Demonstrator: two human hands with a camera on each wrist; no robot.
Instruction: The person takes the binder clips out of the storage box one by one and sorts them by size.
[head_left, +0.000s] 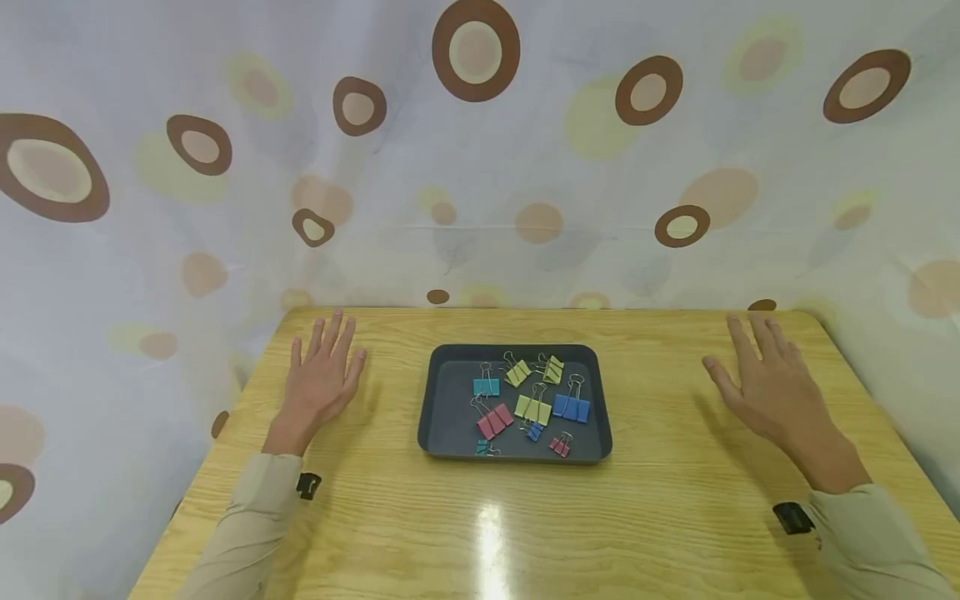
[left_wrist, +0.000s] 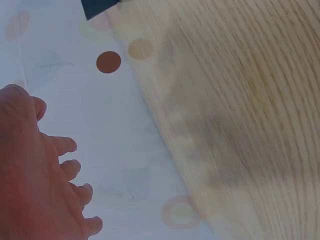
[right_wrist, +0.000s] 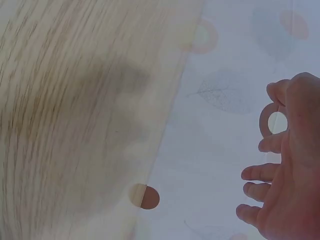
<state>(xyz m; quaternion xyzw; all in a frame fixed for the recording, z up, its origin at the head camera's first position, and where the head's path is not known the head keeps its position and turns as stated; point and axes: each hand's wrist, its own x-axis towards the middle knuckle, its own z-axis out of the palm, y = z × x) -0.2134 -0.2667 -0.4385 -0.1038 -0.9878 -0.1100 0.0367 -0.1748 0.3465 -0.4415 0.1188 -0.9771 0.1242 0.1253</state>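
A dark grey tray sits mid-table with several binder clips in it. Among them are a large pink clip, a small pink clip, a large blue clip, a small blue clip, a yellow clip and a teal clip. To the tray's left is my left hand, palm down with straight fingers and holding nothing. Well apart on the right, my right hand has its fingers extended and its thumb spread. Both hands also show in their wrist views, touching no object.
The wooden table has a light, glossy top. A pale patterned cloth with brown rings hangs behind it and along both sides. A dark corner, probably the tray's, enters the top of the left wrist view.
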